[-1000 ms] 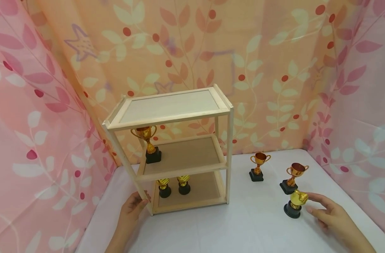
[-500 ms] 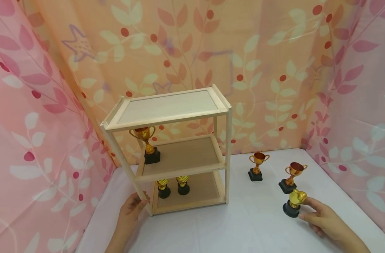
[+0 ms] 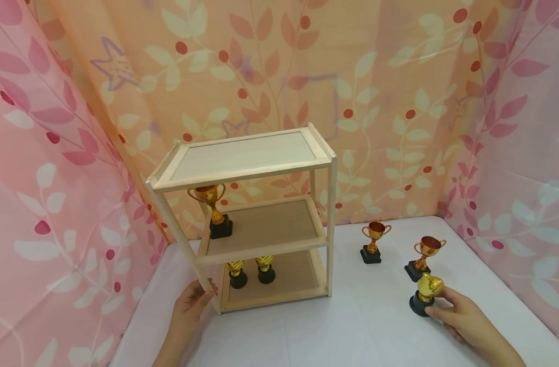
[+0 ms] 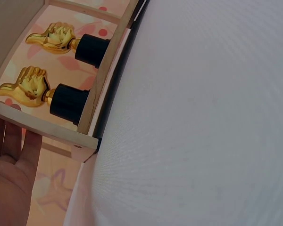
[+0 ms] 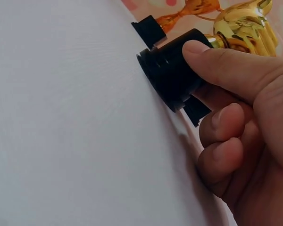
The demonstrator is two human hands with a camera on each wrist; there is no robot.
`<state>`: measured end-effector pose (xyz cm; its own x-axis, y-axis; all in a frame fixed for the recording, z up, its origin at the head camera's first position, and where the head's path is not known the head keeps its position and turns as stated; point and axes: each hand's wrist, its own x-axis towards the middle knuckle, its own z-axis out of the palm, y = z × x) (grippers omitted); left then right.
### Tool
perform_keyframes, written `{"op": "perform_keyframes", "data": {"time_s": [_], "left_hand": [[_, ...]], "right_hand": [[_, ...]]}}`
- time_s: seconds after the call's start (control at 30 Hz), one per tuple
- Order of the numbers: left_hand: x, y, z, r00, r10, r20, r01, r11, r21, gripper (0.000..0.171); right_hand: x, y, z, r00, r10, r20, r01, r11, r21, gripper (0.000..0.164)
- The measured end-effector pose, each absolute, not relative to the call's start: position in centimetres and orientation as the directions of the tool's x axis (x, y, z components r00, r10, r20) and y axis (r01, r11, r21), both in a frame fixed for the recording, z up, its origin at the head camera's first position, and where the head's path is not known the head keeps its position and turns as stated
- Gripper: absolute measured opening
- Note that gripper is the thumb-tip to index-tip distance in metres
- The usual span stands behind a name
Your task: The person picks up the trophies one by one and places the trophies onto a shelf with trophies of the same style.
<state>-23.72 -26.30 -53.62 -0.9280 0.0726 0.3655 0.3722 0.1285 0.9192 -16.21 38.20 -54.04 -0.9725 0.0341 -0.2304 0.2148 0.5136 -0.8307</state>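
My right hand (image 3: pixel 464 318) pinches a gold thumbs-up trophy (image 3: pixel 428 287) at the right of the table. In the right wrist view the thumb lies on its black round base (image 5: pixel 172 66); the other side of the grip is hidden. With my left hand (image 3: pixel 187 306) I hold the front left post of a pale wooden three-tier shelf (image 3: pixel 244 155). Two gold thumbs-up trophies (image 4: pixel 33 87) stand on its bottom tier, their tops hidden in the head view. A gold cup trophy (image 3: pixel 220 227) with a square black base stands at the left of the middle tier.
Two bronze-coloured cup trophies stand on the white tabletop (image 3: pixel 302 336) right of the shelf. The nearer cup (image 3: pixel 429 247) is just behind the held trophy; the other cup (image 3: pixel 375 232) is farther back. Patterned curtains (image 3: pixel 398 102) enclose the back and sides.
My right hand has come in from the right and its thumb has closed onto the trophy's base. The trophy looks slightly shifted. My left hand stays on the post.
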Motion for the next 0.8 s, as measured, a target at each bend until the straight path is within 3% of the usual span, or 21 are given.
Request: {"op": "perform_keyframes", "data": {"time_s": [0.23,0.43,0.8], "left_hand": [[-23.7,-26.5,-53.5,-0.929,0.078,0.361,0.369,0.140,0.919,0.031],[-23.6,-26.5,-53.8,-0.947,0.067,0.314,0.321,0.137,0.937,0.032],[-24.0,-26.7,-54.0,-0.914,0.111,0.390,0.400,0.089,0.912,0.033]], "right_hand": [[-15.9,37.6,-53.8,-0.985,0.085,-0.149,0.172,0.504,-0.847,0.070],[-15.5,35.9,-52.2,-0.988,0.149,-0.041,0.121,0.574,-0.810,0.063],[-16.0,31.7,-48.1,-0.990,0.138,0.007,0.072,0.564,-0.822,0.063]]}}
